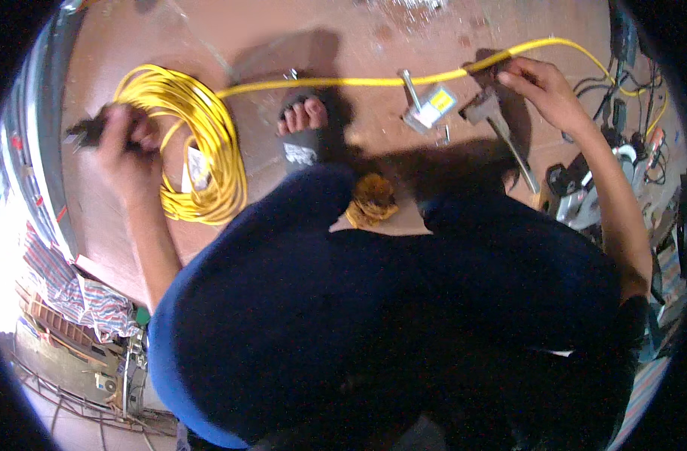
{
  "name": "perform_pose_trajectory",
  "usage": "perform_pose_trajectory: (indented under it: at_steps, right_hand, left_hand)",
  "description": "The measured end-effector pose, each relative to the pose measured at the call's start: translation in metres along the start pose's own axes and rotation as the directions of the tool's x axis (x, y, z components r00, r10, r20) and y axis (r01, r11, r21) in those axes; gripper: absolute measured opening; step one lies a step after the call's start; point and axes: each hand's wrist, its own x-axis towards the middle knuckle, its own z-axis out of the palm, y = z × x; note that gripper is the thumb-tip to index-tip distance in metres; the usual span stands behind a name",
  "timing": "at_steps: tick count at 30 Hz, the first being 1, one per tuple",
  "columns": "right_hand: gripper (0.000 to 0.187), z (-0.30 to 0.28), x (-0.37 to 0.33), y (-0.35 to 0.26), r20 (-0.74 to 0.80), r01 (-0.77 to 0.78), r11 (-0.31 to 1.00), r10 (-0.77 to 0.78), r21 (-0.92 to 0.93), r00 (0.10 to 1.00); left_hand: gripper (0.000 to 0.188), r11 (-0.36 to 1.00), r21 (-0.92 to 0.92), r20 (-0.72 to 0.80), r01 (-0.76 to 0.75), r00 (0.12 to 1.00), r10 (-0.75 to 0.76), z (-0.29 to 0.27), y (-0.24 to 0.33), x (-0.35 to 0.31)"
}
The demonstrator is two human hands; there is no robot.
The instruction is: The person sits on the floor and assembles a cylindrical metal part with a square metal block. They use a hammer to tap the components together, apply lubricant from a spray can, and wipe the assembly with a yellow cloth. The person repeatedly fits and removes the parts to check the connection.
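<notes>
A coil of yellow cable [227,150] lies on the floor at the left, with a pale tag inside it. My left hand [129,146] is beside the coil's left edge, closed around a dark thing [91,131] that motion blur keeps me from naming. From the coil's top, a single run of cable [343,81] stretches right. My right hand [542,86] has its thumb and fingers closed at this run; the fingertips are partly in shadow. Below that hand lies a metal tool with a T-shaped head [501,135]. Left of it is a metal rod on a block with a yellow-and-blue label [433,109].
My sandalled foot [304,124] stands just under the cable run. A ragged yellow-brown thing [372,199] sits between my knees. Dark cords and tools [621,161] clutter the right side. Striped sheeting [72,289] and a metal frame edge [31,165] are at the left.
</notes>
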Motion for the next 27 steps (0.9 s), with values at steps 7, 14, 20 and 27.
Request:
perform_pose_trajectory:
  at_steps: [7,14,20,27]
  right_hand:
    - [0.030,0.040,0.034,0.001,0.352,0.308,0.943,-0.248,-0.124,0.902]
    - [0.024,0.052,0.037,-0.010,0.523,0.439,0.895,-0.337,-0.081,0.783]
    - [0.027,0.068,0.034,0.001,0.430,0.478,0.860,-0.369,-0.179,0.824]
    - [0.024,0.055,0.005,0.014,0.218,0.445,0.875,-0.404,-0.192,0.888]
  left_hand:
    - [0.020,0.988,0.044,-0.247,0.146,0.960,-0.130,-0.044,-0.013,-0.066]
    - [0.016,0.939,0.170,-0.351,0.299,0.909,-0.226,-0.017,-0.077,-0.117]
    - [0.023,0.650,0.759,0.035,0.033,0.995,-0.092,0.032,-0.086,-0.092]
    - [0.028,0.771,0.631,0.348,-0.086,0.920,-0.182,0.121,-0.087,-0.050]
